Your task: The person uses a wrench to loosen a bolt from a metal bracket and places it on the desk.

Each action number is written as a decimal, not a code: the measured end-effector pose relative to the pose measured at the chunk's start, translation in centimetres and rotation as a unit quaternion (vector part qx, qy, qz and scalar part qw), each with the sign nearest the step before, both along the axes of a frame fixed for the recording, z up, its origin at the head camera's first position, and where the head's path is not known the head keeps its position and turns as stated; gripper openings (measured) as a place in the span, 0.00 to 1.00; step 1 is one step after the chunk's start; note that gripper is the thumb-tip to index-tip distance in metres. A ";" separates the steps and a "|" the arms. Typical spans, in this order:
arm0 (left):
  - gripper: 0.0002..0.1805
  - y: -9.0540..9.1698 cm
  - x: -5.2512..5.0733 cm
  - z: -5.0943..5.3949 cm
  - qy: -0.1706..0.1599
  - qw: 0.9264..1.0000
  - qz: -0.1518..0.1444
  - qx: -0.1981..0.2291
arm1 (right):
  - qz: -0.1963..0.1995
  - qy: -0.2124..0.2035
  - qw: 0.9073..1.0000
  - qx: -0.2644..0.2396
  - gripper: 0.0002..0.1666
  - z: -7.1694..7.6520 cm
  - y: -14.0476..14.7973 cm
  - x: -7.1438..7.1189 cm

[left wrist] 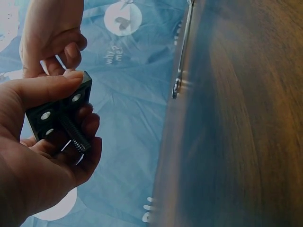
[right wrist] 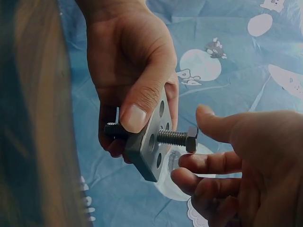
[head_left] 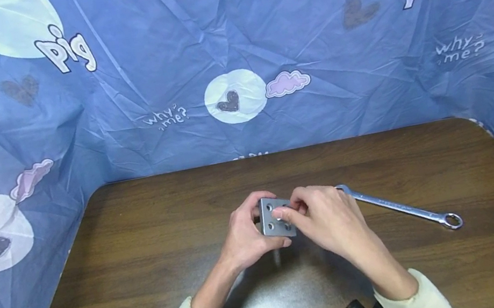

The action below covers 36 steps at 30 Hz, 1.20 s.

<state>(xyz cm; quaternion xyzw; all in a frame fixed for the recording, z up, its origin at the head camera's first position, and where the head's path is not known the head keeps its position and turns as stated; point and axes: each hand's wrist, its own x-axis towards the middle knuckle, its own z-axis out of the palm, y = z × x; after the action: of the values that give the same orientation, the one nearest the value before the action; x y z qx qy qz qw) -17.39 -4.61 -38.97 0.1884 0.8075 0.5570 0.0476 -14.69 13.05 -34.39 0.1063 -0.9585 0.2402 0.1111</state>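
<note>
Above the dark brown wood-grain table [head_left: 150, 279], the head view shows the left hand [head_left: 243, 233] gripping a grey rectangular metal plate [head_left: 278, 231] with round holes by its edges, apparently to steady it while leaving its holed face exposed. The right hand [head_left: 330, 213] is at that face. A long silver metal wrench [head_left: 398, 205] lies slanted beyond it, seemingly parked to leave working room.

From the left wrist, the threaded shank of a silver hexagon-headed metal bolt [left wrist: 74, 134] juts out of the plate, slanting down toward the left fingers.

From the right wrist, the bolt runs through the plate, its long axis roughly square to it, head toward the right hand, whose thumb and fingers spread around without grasping it, probably for turning.
</note>
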 end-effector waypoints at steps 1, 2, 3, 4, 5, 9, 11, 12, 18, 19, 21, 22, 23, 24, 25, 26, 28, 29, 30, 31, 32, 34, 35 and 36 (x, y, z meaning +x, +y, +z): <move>0.41 0.0 0.0 0.0 0.000 1.000 0.001 -0.001 | -0.003 -0.003 1.000 0.004 0.17 0.0 0.0 0.0; 0.41 0.0 0.0 0.0 0.001 1.000 0.001 -0.002 | -0.004 -0.006 1.000 0.006 0.18 0.0 0.0 0.0; 0.41 0.0 0.0 0.0 0.002 1.000 0.001 -0.003 | -0.006 -0.008 1.000 0.009 0.18 0.0 -0.1 0.0; 0.41 0.0 0.0 0.0 0.003 1.000 0.001 -0.004 | -0.006 -0.009 1.000 0.010 0.18 0.0 -0.1 0.0; 0.41 0.0 0.0 -0.1 0.004 1.000 0.002 -0.004 | -0.004 -0.008 1.000 0.011 0.18 0.0 -0.1 0.0; 0.41 0.0 0.1 -0.1 0.005 1.000 0.002 -0.006 | 0.005 -0.010 1.000 0.011 0.16 0.1 -0.1 0.1; 0.41 0.0 0.1 -0.1 0.003 1.000 0.002 -0.006 | 0.010 -0.014 1.000 0.006 0.14 0.3 0.0 0.1; 0.41 0.0 0.1 -0.1 0.003 1.000 0.002 -0.006 | 0.012 -0.016 1.000 0.004 0.13 0.3 0.0 0.1; 0.40 0.0 0.0 -0.1 0.004 1.000 0.001 0.000 | 0.028 -0.013 1.000 -0.005 0.10 0.5 0.0 0.2; 0.41 0.0 0.0 -0.1 0.004 1.000 0.002 0.000 | 0.033 -0.007 0.999 -0.007 0.10 0.5 0.0 0.3; 0.40 0.0 0.0 -0.1 0.004 1.000 0.004 0.000 | 0.043 0.003 0.999 -0.011 0.11 0.5 0.0 0.3; 0.41 0.0 -0.1 -0.1 0.004 1.000 0.004 -0.001 | 0.047 0.010 0.999 -0.013 0.11 0.5 0.0 0.3; 0.41 0.0 -0.1 -0.1 0.003 1.000 0.005 -0.001 | 0.052 0.018 0.998 -0.014 0.12 0.4 0.0 0.4; 0.41 -0.1 -0.1 0.0 0.003 1.000 0.006 -0.002 | 0.056 0.024 0.998 -0.016 0.13 0.4 0.0 0.4; 0.41 -0.1 -0.1 0.0 0.003 1.000 0.005 -0.001 | 0.060 0.030 0.998 -0.018 0.13 0.4 0.0 0.4; 0.40 -0.1 -0.1 0.0 0.003 1.000 0.005 -0.001 | 0.064 0.033 0.997 -0.019 0.14 0.4 0.0 0.4; 0.40 -0.1 -0.1 0.0 0.002 1.000 0.005 0.001 | 0.071 0.043 0.996 -0.021 0.14 0.4 0.0 0.5; 0.40 -0.1 -0.1 0.0 0.003 1.000 0.005 0.001 | 0.074 0.047 0.996 -0.021 0.14 0.4 0.0 0.5; 0.41 -0.1 -0.1 0.0 0.003 1.000 0.004 0.002 | 0.077 0.052 0.995 -0.021 0.14 0.3 0.0 0.5; 0.41 0.0 0.0 0.0 0.004 1.000 0.004 0.002 | 0.080 0.057 0.995 -0.020 0.14 0.3 0.0 0.5; 0.41 0.0 0.0 0.0 0.004 1.000 0.004 0.002 | 0.082 0.061 0.995 -0.020 0.15 0.3 0.0 0.4; 0.41 0.0 0.0 0.0 0.006 1.000 0.004 0.001 | 0.087 0.069 0.994 -0.020 0.15 0.2 -0.1 0.4; 0.41 0.0 0.0 0.0 0.006 1.000 0.004 0.001 | 0.088 0.072 0.993 -0.020 0.16 0.1 -0.1 0.4; 0.41 0.0 0.0 0.0 0.007 1.000 0.004 0.001 | 0.091 0.074 0.993 -0.020 0.16 0.1 -0.1 0.4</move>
<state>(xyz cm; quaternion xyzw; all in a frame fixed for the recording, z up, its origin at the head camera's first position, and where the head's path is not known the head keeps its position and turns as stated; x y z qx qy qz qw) -17.42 -4.66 -38.99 0.1891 0.8082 0.5563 0.0401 -14.32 12.95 -34.26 0.2081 -0.9290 0.2599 0.1616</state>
